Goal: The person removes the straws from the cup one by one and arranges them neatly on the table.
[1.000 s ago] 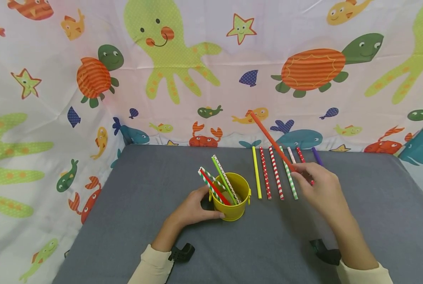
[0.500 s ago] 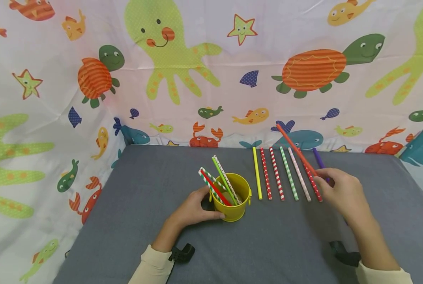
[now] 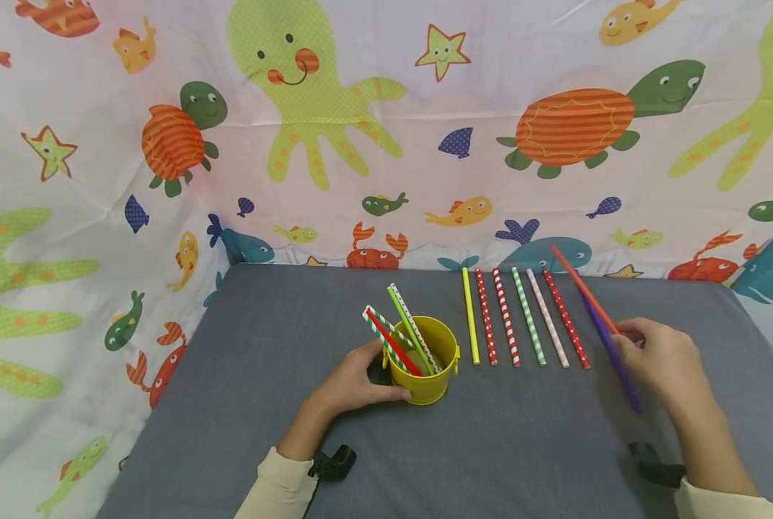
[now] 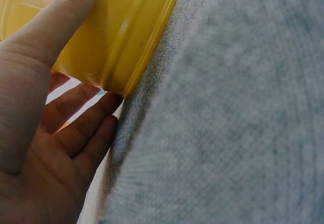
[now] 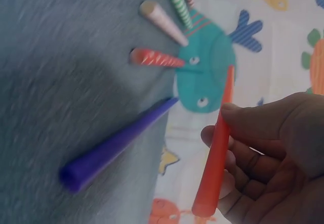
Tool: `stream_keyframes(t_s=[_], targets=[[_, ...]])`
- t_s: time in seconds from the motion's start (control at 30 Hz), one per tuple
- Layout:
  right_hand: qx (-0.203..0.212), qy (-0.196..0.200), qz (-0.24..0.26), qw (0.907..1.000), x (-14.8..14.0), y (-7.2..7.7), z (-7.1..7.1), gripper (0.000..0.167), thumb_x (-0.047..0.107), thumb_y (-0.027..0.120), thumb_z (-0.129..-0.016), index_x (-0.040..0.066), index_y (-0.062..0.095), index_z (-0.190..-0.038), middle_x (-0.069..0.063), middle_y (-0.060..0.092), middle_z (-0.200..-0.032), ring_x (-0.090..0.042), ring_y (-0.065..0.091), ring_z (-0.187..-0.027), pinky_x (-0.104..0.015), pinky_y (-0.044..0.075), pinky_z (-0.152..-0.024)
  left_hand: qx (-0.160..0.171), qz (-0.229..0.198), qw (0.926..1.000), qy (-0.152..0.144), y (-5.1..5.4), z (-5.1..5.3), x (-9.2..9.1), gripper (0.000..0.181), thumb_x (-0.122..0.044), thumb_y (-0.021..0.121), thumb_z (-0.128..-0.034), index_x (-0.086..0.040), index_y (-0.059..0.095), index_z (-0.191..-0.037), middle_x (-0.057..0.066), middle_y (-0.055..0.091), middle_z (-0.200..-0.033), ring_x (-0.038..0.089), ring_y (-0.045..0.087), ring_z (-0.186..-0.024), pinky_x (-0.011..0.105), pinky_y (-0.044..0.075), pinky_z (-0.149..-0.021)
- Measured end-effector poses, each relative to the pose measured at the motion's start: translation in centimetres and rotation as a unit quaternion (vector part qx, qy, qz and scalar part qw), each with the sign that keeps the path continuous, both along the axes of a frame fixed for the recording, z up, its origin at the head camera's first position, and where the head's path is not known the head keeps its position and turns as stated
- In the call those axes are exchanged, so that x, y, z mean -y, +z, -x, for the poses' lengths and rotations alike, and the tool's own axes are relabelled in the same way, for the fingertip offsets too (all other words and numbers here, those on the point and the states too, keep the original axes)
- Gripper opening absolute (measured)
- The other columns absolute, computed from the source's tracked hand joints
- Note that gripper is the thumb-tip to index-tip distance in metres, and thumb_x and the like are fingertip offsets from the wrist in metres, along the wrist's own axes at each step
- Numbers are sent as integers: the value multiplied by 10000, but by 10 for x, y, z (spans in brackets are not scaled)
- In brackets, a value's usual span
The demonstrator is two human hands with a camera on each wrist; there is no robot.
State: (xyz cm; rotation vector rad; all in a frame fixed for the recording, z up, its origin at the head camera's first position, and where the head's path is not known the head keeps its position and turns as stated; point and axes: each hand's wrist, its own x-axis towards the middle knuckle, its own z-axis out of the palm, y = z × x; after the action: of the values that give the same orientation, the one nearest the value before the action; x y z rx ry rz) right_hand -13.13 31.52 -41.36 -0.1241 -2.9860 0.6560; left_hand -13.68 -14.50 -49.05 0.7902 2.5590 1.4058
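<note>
My left hand (image 3: 352, 383) grips a small yellow bucket (image 3: 430, 391) by its side, thumb at the front; in the left wrist view the thumb lies along the bucket's wall (image 4: 121, 26). Several straws lean in it, among them a red straw (image 3: 393, 342) and a green straw (image 3: 407, 324). Over on the right, my right hand (image 3: 667, 364) pinches an orange-red straw (image 3: 581, 285) between thumb and fingers, its far end raised. Below it a purple straw (image 3: 614, 353) lies on the cloth, apart from the held one in the right wrist view.
Between the bucket and the purple straw, a row of straws lies side by side: a yellow straw (image 3: 470, 317), red-and-white ones, a green-striped straw (image 3: 528, 317) and a pale pink straw (image 3: 547, 317). A sea-animal curtain (image 3: 373, 144) hangs behind the grey cloth (image 3: 283, 310).
My right hand has moved to the right with the orange-red straw, past the row, uncovering the red dotted straw and most of the purple one. The left hand and bucket have stayed put.
</note>
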Motion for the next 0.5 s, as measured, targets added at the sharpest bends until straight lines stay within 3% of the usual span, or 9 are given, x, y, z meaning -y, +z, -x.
stream_keyframes(t_s=[0.33,0.5], targets=[[339,-199,-131,9991,-40,-16,2,274,116,699,-894,-115,660,-1036,-178,645,-797,-331,541,-729,-381,389,-559,3,-20,10000,-9,1,0,0,747,-399,911,-729,-176,559,-1350,-117,613,-1172,95,572,-1043,380,473,-956],[665,-322,-168,9971,-53,-18,2,283,116,702,-884,-134,647,-1007,-184,628,-778,-361,541,-739,-435,400,-579,-34,0,10000,-7,2,1,0,744,-406,909,-729,-169,562,-1343,-110,617,-1155,96,573,-1032,378,474,-949]])
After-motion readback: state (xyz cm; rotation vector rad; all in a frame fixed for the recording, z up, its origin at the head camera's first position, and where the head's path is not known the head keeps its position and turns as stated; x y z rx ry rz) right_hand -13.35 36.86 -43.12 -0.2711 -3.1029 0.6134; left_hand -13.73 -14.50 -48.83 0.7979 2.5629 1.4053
